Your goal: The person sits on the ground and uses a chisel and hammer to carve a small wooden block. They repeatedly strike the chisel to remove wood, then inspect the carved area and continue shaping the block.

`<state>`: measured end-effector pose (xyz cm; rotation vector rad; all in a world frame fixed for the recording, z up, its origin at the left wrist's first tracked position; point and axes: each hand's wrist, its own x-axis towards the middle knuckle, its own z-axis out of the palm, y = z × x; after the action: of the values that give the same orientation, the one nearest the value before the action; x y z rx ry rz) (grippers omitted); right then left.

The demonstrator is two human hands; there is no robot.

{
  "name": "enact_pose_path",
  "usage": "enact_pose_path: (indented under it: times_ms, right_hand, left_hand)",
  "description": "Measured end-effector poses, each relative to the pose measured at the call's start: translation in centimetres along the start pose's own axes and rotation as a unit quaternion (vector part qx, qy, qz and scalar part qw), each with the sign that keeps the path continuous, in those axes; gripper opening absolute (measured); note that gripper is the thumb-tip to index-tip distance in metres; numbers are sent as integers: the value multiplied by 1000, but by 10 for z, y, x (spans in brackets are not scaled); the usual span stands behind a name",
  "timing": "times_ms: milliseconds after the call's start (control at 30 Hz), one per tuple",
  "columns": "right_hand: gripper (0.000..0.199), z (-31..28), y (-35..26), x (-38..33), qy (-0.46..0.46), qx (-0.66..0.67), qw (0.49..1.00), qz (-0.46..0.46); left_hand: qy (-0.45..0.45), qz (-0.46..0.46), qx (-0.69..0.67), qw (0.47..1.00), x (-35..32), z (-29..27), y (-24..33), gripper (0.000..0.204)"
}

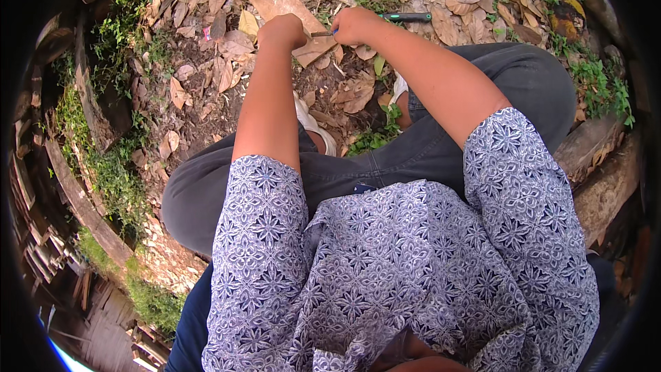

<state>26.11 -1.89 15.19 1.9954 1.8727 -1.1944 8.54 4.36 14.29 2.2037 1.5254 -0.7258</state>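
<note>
Gripping a dark-handled knife (406, 18), the right hand (354, 25) sets its blade against a flat wood piece (279, 1) on the leafy ground (200, 89), left hand (281, 31) fisted, steadying it.

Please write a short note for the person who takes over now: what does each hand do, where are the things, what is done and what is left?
Left hand: closed in a fist on the flat piece of wood, pressing it on the ground.
Right hand: closed around a tool with a dark green handle; its tip sits at the edge of the wood, between both hands.
Around: dry leaves and soil; the person sits with knees apart, in grey trousers.
Done: cannot tell; no clear mark shows on the wood.
Left: the work on the wood edge seems under way.
</note>
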Motion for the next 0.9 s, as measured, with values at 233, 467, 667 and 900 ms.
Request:
enact_pose_path:
  times_ms: [233, 467, 667, 900]
  right_hand:
    - [31, -1, 2, 11, -16, 6, 1000, 25]
    - [34, -31, -23, -15, -43, -37, 997, 44]
    - [31, -19, -33, 0, -15, 1, 997, 80]
    - [33, -20, -3, -2, -34, 8, 998, 54]
  left_hand:
    - [-40, 20, 69, 997, 14, -12, 9, 34]
    - [-54, -5, 95, 994, 21, -10, 17, 37]
    - [-60, 5, 113, 992, 32, -13, 26, 38]
    - [27, 6, 52, 998, 10, -15, 19, 36]
